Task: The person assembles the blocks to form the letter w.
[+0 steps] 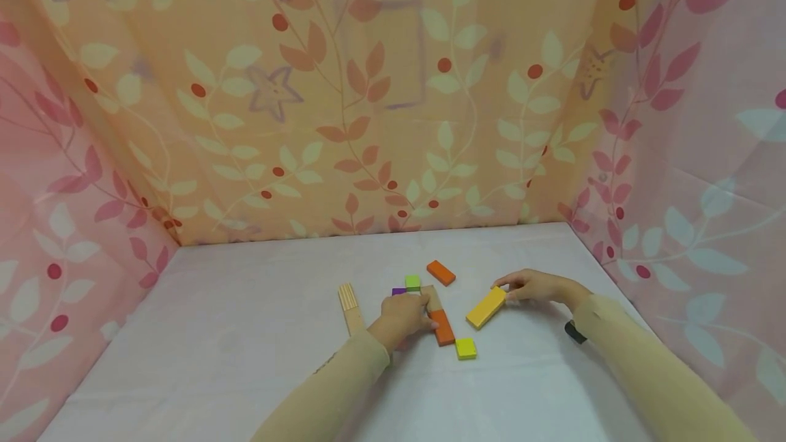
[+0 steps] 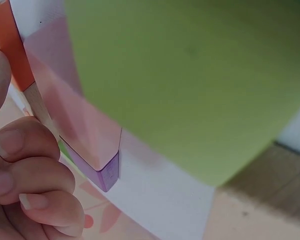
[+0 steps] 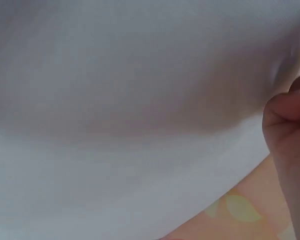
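Observation:
In the head view my left hand (image 1: 402, 319) reaches over a cluster of blocks. Its thumb touches an orange block (image 1: 442, 328), and its index finger lies by a plain wood block (image 1: 432, 297) joined end to end with it. The left wrist view shows the other fingers curled with nothing in them, near a pink block (image 2: 72, 95) and a purple block (image 2: 107, 174). To the right, my right hand (image 1: 534, 286) pinches the far end of a long yellow block (image 1: 487, 307). That block is out of sight in the right wrist view, where curled fingers (image 3: 290, 107) show.
A lime green block (image 1: 412, 283) and another orange block (image 1: 441, 273) lie behind the cluster; a small yellow block (image 1: 466, 348) sits in front. Ridged wooden piece (image 1: 346, 295) at left. A blurred green surface (image 2: 190, 75) fills much of the left wrist view. Patterned cloth (image 1: 368, 87) walls the table.

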A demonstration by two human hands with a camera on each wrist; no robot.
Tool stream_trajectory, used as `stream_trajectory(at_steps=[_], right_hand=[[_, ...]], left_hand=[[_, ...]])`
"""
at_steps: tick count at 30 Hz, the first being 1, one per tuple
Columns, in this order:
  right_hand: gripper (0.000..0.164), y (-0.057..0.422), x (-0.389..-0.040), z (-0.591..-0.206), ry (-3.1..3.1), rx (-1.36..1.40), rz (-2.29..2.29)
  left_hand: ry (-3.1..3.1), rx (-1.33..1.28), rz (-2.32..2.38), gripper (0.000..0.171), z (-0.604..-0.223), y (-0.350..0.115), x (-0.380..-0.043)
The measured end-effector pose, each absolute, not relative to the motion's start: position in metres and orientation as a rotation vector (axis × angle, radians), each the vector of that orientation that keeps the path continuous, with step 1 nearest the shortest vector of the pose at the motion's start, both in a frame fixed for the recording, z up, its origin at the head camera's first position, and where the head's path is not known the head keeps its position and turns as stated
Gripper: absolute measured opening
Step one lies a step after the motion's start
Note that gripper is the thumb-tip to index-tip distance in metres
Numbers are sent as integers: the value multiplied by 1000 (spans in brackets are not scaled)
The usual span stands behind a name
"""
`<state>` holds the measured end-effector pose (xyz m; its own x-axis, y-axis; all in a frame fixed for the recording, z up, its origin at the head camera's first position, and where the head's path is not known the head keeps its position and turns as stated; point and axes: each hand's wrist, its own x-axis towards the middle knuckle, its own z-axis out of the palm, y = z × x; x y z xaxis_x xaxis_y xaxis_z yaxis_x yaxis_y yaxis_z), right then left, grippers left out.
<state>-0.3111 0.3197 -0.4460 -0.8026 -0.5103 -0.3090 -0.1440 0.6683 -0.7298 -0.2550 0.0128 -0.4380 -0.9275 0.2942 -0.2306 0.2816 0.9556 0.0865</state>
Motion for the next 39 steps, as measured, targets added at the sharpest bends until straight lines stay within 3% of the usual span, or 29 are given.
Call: stream_trajectory(at_steps=[8,17,26,34,39], right_hand=[[49,306,-309,-452,2516,-398,-946],[50,287,-293,-456,2605,-44,-1111],[40,272,-292,-458,2656,-77,-1083],[41,265,-287,-451,2567,-90,-1066],[41,262,-285,-451,2558,-86,-1058]], left_hand=[[2881,448,76,57,-440,12,-255],[2878,443,65,60,-440,12,-257],[2875,447,64,60,-440,12,-257],[2886,467,85,54,-443,11,-257],[2885,466,74,59,-442,11,-257]])
